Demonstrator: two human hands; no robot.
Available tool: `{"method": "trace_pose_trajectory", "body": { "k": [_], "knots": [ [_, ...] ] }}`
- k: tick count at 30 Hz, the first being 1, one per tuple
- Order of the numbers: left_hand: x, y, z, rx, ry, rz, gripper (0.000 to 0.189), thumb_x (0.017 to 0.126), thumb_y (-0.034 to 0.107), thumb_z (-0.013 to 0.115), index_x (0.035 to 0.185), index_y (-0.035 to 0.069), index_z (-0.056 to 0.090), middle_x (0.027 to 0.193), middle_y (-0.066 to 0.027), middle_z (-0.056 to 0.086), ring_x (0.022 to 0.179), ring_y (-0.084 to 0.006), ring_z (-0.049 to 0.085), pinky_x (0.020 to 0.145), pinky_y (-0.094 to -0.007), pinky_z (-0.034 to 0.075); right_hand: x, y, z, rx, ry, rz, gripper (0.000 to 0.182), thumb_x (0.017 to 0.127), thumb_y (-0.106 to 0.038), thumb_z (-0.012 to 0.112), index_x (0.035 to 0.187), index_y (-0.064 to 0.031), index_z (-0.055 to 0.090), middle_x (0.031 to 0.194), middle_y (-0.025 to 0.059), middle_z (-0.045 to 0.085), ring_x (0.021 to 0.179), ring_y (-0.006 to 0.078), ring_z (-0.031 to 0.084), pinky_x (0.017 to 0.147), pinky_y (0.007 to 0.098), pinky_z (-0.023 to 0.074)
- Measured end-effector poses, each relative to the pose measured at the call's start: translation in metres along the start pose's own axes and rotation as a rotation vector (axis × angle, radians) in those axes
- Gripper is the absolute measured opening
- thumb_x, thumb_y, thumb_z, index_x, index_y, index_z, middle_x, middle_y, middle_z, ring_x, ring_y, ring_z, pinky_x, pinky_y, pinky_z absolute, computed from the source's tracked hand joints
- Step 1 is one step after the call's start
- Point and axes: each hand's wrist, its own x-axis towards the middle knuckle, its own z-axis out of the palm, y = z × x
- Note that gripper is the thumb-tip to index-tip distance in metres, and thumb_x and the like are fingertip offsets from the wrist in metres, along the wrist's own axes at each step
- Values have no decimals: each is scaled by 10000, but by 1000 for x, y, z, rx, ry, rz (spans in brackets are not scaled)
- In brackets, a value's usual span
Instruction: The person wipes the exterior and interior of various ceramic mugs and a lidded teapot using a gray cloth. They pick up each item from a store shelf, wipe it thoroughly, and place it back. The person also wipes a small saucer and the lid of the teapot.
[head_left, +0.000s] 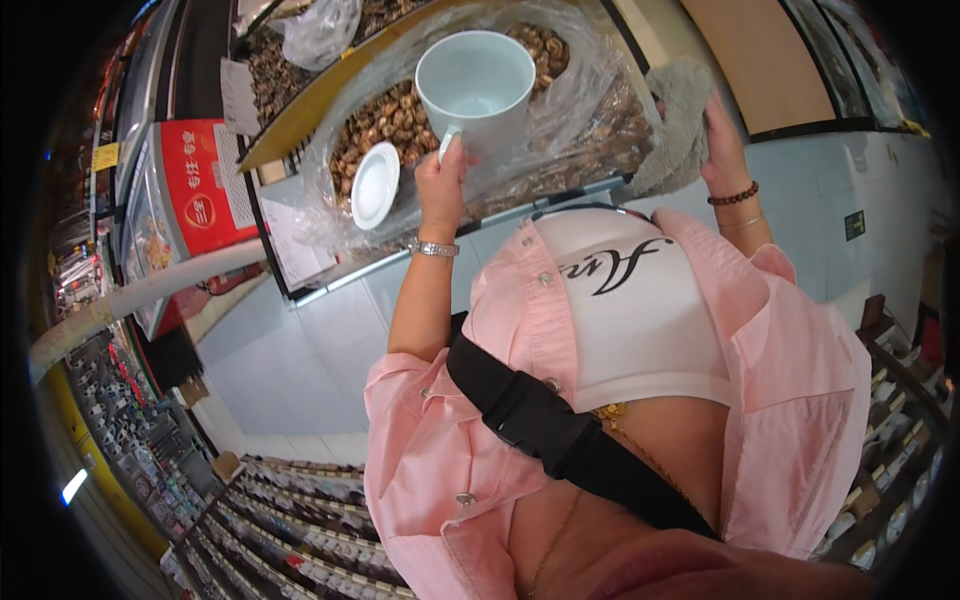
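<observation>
My left hand (442, 184), with a metal watch or bracelet at the wrist, grips the handle of a large pale blue mug (480, 82). The mug tilts so that its hollow inside shows. Below and beside it lie dried mushrooms (390, 116) in a clear plastic bag (577, 112). A white oval lid or dish (375, 185) rests on the bag to the left of my left hand. My right hand (724, 142), wearing a beaded bracelet, holds a grey cloth (675, 127) that hangs at the right end of the mushroom bin; the cloth hides part of its fingers.
A yellowish divider (322, 90) separates the bin from another with dark dried goods (277, 82) and a plastic bag (321, 34). To the left stand a red sign panel (199, 180) and a pale pole (150, 289). Shelves of goods (300, 525) stand lower left.
</observation>
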Motion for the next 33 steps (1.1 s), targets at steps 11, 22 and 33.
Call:
{"method": "trace_pose_trajectory", "body": {
  "k": [11, 22, 33],
  "knots": [
    [-12, 20, -38, 423, -305, -57, 350, 899, 287, 516, 673, 22, 555, 714, -21, 566, 653, -95, 498, 616, -236, 398, 14, -3, 40, -126, -64, -44, 410, 908, -126, 406, 1310, -54, 370, 1220, 99, 495, 1094, 192, 506, 927, 309, 428],
    [-29, -4, -36, 540, -189, 12, 393, 827, 344, 604, 648, -4, 566, 534, -90, 530, 478, -156, 467, 477, -307, 397, 52, -51, 119, 94, -318, -453, 583, 748, 41, 530, 1303, -18, 360, 1223, 108, 493, 1105, 187, 499, 959, 298, 393],
    [-31, 5, -24, 624, -214, 137, 355, 792, 335, 649, 665, 9, 593, 572, -125, 556, 492, -217, 489, 502, -334, 416, 38, 73, 130, -1271, -841, -647, 362, 823, -184, 516, 1158, -47, 507, 1055, 150, 576, 975, 293, 557, 842, 386, 441]
  ]
}}
